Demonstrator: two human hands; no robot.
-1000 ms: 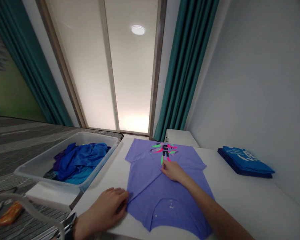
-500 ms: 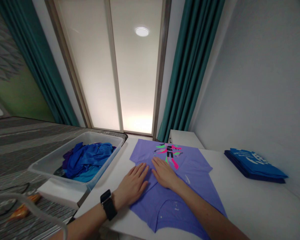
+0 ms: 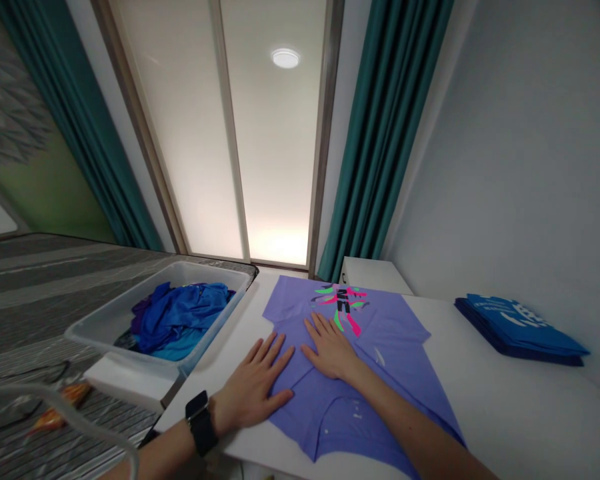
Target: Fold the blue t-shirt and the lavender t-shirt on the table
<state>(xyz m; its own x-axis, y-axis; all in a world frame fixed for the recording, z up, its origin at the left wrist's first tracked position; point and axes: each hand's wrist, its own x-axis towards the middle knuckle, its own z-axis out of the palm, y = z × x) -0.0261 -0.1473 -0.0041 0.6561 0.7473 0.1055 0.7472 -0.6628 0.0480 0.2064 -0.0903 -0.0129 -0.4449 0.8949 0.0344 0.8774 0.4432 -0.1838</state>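
Observation:
A purple T-shirt (image 3: 400,353) with a pink, green and black print lies spread on the white table (image 3: 510,407), its near part folded or rumpled. My left hand (image 3: 254,383), with a black watch on the wrist, rests on the shirt's left edge, fingers spread and partly over the bare tabletop. Flat on the middle of the shirt is my right hand (image 3: 331,348), fingers stretched out just below and left of the print. My right forearm covers part of the shirt's lower right side.
Left of the table, a clear plastic bin (image 3: 100,350) holds crumpled blue and purple clothes (image 3: 180,317). A stack of folded blue shirts (image 3: 523,327) lies at the table's right by the wall. Behind stand a white cabinet (image 3: 375,275) and teal curtains (image 3: 387,147).
My left hand has moved left and slightly toward me, its fingers spreading wider. My right hand stays nearly in place on the shirt. The camera view has shifted slightly.

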